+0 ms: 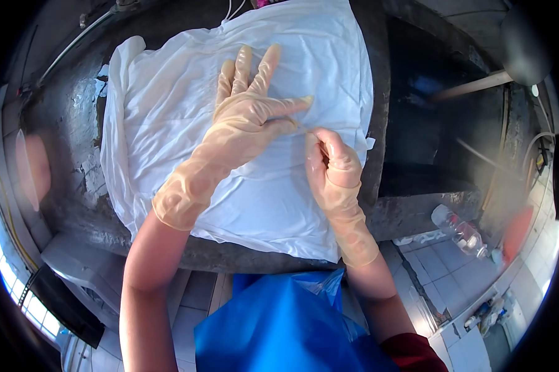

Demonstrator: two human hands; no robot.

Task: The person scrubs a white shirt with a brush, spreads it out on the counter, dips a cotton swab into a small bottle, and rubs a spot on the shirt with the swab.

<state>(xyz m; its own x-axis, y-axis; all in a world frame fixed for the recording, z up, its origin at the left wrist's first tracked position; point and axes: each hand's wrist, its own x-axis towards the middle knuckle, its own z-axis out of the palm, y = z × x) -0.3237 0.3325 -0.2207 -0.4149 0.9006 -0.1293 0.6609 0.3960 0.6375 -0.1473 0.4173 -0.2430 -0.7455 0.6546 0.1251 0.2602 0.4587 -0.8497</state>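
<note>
Blue apron (279, 322) nearest. White cloth (273, 204) over dark slab (230, 255). Gloved left hand (247, 111) open, fingers splayed. Gloved right hand (332, 156) curled closed; can't tell if gripping cloth.

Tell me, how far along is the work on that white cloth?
Part-way, I'd say. Done: the white cloth lies spread over the dark slab.
In hand: the left hand rests on it, fingers splayed; the right hand curls closed beside it, though any pinch of cloth is unclear.
Left, perhaps: smoothing, since creases run across the cloth and its left side is bunched.
</note>
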